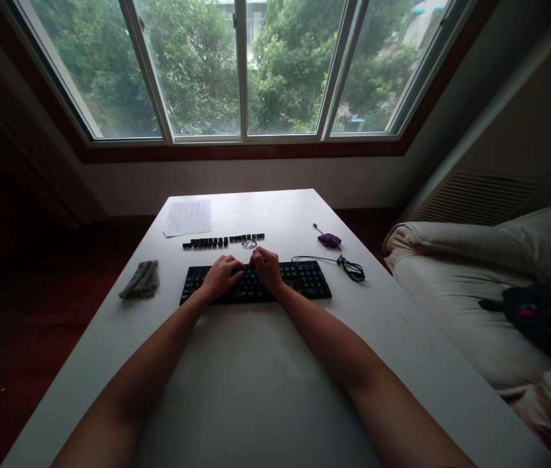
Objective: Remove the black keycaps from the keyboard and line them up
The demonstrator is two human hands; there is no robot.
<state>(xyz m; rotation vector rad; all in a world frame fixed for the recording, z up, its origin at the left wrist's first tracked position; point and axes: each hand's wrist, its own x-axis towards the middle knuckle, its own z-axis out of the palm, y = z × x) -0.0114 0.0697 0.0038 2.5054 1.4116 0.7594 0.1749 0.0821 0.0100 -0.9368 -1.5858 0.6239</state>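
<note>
Keyboard (250, 288) set directly beneath both hands. Left hand (223, 276) laid over keys, fingers bent, thumb spread apart. Right hand (266, 266) bunched as if pinching; whether anything is gripped cannot be told. Loose keycaps (215, 242) lined up beyond hands. Judged best: keyboard braced flat by left, any right-hand pull made straight upward, row undisturbed.

A wide window (242, 71) lights a white table (255, 364) and dim red floor (26, 338), perhaps wooden
</note>
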